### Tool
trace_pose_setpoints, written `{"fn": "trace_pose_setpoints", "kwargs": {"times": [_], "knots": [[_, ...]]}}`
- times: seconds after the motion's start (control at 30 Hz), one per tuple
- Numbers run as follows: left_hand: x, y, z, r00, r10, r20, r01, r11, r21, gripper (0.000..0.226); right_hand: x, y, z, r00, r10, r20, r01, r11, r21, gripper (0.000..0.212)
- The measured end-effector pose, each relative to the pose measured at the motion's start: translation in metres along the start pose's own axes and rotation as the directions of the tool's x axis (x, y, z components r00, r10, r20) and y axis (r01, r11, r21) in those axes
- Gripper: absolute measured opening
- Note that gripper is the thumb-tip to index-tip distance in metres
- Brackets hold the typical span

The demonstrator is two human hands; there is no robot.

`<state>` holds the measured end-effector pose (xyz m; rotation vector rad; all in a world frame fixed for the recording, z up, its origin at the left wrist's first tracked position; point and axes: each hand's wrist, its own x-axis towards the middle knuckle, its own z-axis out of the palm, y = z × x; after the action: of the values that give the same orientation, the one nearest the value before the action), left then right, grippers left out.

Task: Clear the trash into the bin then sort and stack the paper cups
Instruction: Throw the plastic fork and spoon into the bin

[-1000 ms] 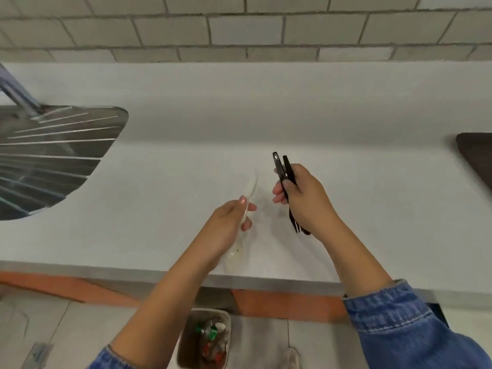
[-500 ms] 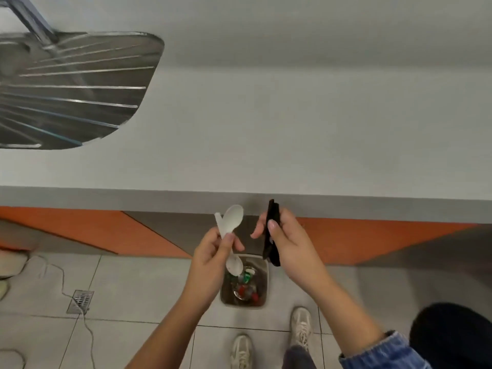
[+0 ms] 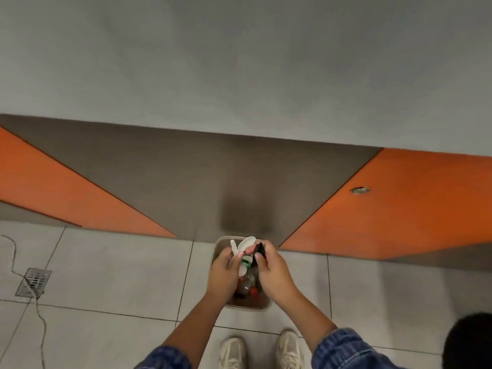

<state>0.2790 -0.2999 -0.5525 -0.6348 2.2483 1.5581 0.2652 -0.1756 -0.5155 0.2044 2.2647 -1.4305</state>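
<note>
A small grey bin (image 3: pixel 222 242) stands on the floor against the counter base, with bottles and other trash inside. Both hands hover right over its opening. My left hand (image 3: pixel 225 272) is closed on white plastic spoons (image 3: pixel 246 245), whose bowls stick up above the fingers. My right hand (image 3: pixel 271 272) grips black plastic cutlery (image 3: pixel 259 249), only its top end showing. No paper cups are in view.
The grey counter top (image 3: pixel 239 62) fills the upper half, its front edge above an orange and brown panel (image 3: pixel 412 203). A floor drain (image 3: pixel 34 282) and a thin cable (image 3: pixel 40 315) lie at left. My shoes (image 3: pixel 262 350) stand just behind the bin.
The view tipped down from the counter to the floor. Both hands came off the counter and dropped lower, now directly over the bin, still holding the cutlery.
</note>
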Motion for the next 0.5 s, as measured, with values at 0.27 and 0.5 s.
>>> {"fn": "trace_pose_setpoints", "kwargs": {"times": [0.27,0.5], "knots": [[0.010,-0.024,-0.003,0.995,-0.051,-0.088,0.067,0.978,0.196,0.037,0.001,0.026,-0.003,0.995,0.075,0.068,-0.062,0.981,-0.181,0.053],[-0.047,0.086,-0.027,0.992,0.123,-0.003,-0.121,0.975,0.188,0.023,-0.059,-0.054,-0.059,0.986,-0.123,-0.115,0.103,0.981,-0.167,0.037]]}}
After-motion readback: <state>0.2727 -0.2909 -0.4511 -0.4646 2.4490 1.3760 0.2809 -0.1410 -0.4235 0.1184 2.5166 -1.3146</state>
